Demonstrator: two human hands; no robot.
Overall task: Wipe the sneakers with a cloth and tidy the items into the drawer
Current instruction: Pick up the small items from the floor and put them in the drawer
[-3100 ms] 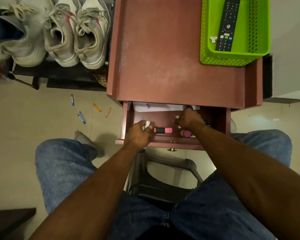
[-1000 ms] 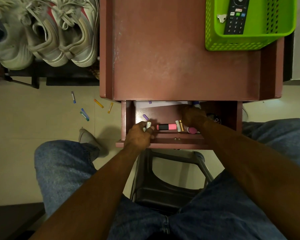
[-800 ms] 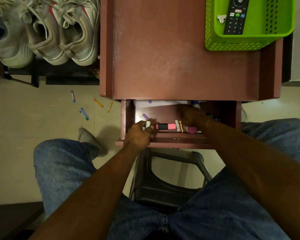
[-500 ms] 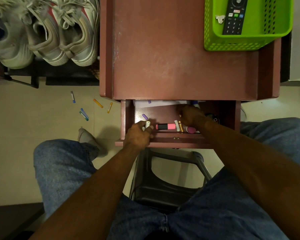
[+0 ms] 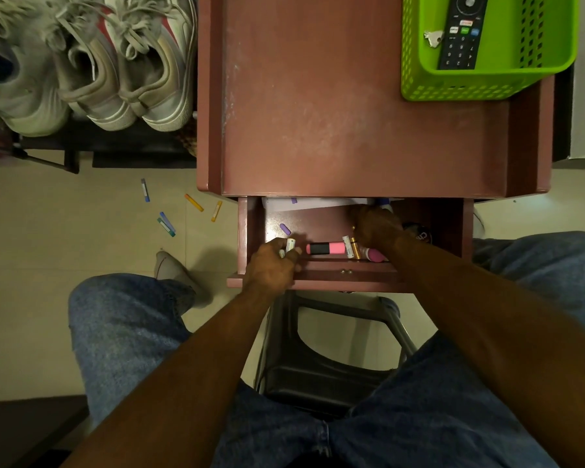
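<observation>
The drawer (image 5: 318, 276) of the reddish-brown cabinet (image 5: 352, 113) stands pulled out. Inside lie a pink highlighter (image 5: 326, 248), two batteries (image 5: 352, 247), a small purple piece (image 5: 285, 228), white paper (image 5: 311, 203) and a dark round tin (image 5: 419, 233). My left hand (image 5: 272, 266) rests over the drawer's front left and grips small white batteries (image 5: 289, 246). My right hand (image 5: 375, 228) reaches deep into the drawer, fingers curled down over items at the back; what it holds is hidden. Grey-white sneakers (image 5: 122, 72) sit on a dark rack at the upper left.
A green basket (image 5: 453, 86) with a remote (image 5: 461, 32) and a key stands on the cabinet's far right corner. Several small coloured sticks (image 5: 193, 202) lie on the tiled floor left of the drawer. A black stool (image 5: 328, 359) sits between my knees.
My right hand has shifted slightly within the drawer, beside the batteries and highlighter. The left hand has stayed at the front left with the white batteries.
</observation>
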